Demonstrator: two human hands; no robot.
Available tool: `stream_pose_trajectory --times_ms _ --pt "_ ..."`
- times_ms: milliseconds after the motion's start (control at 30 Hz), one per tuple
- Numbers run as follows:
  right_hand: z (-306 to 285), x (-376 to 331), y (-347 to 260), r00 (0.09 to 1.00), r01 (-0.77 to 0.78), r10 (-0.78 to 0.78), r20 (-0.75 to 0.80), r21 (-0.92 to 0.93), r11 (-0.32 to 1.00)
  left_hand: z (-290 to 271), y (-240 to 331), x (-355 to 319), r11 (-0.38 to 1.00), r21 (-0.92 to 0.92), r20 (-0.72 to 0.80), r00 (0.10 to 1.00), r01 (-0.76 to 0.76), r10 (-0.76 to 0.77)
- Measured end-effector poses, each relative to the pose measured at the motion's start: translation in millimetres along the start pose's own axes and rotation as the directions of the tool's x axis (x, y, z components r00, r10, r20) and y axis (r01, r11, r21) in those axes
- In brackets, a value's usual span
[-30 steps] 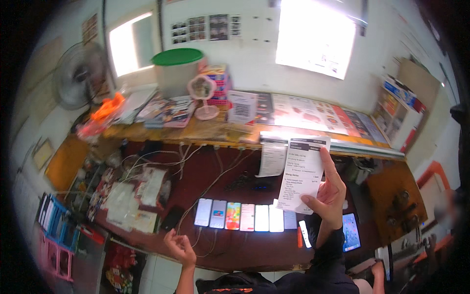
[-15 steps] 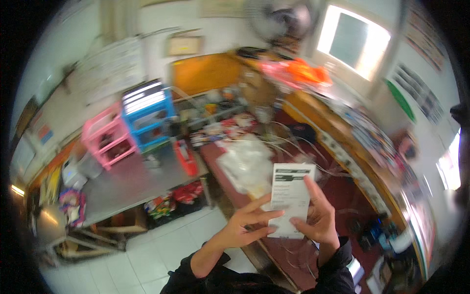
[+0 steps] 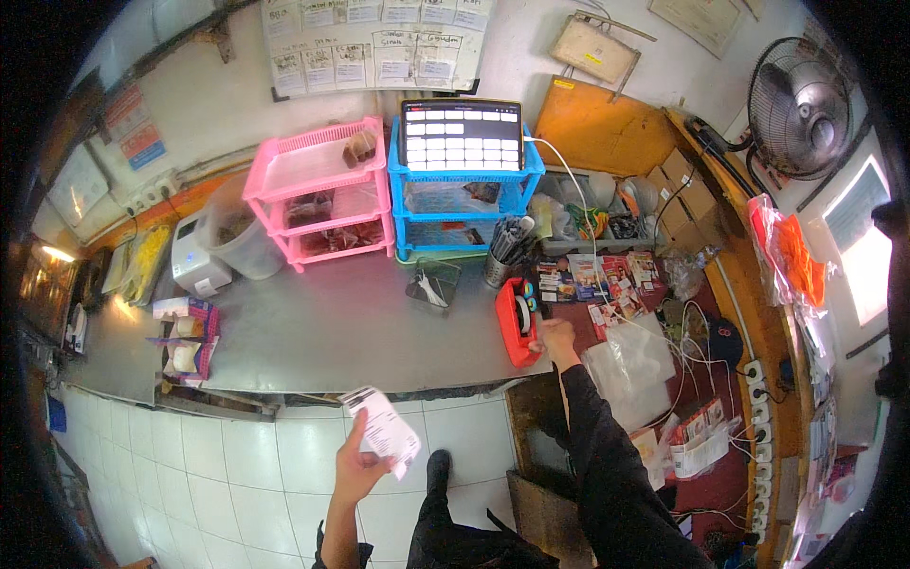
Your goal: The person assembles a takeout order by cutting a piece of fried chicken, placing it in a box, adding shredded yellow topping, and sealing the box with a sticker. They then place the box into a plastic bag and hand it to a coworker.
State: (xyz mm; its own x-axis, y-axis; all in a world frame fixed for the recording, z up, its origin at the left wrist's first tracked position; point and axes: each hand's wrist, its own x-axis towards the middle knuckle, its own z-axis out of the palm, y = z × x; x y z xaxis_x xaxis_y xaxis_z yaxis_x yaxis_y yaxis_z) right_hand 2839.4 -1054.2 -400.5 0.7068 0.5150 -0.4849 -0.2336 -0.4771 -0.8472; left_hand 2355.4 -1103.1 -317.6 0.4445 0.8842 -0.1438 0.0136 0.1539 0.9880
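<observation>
My left hand (image 3: 354,467) pinches a white printed paper slip (image 3: 387,432) between thumb and fingers, holding it tilted above the floor in front of the metal table. At the near end of a red tape dispenser (image 3: 513,327), my right hand (image 3: 557,341) has its fingers drawn together. What they pinch, if anything, is too small to make out. The dispenser stands on the table's right part with a roll inside. Behind it is a metal cup (image 3: 499,269) full of dark utensils or straws.
The steel table (image 3: 284,346) carries a pink rack (image 3: 322,174), a blue rack (image 3: 464,197) with a tablet (image 3: 462,133) on top, a white label printer (image 3: 201,261) and egg-picture boxes (image 3: 186,341). On the right, a dark red counter holds plastic bags (image 3: 630,365), cables and leaflets.
The slip was in both hands over the red counter; now only the left hand holds it, further left. My right hand has reached to the tape dispenser. The view has turned left.
</observation>
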Motion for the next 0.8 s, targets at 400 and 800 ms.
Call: stream_pose_trajectory --times_ms 400,800 --pt "-29 -61 18 0.989 0.136 -0.142 -0.049 -0.114 0.984 12 3 47 0.991 -0.135 -0.020 1.000 -0.019 0.016" --pt "-35 -1 140 0.869 0.241 -0.494 0.023 -0.891 0.384 70 36 29 0.998 0.054 0.047 0.998 -0.037 0.035"
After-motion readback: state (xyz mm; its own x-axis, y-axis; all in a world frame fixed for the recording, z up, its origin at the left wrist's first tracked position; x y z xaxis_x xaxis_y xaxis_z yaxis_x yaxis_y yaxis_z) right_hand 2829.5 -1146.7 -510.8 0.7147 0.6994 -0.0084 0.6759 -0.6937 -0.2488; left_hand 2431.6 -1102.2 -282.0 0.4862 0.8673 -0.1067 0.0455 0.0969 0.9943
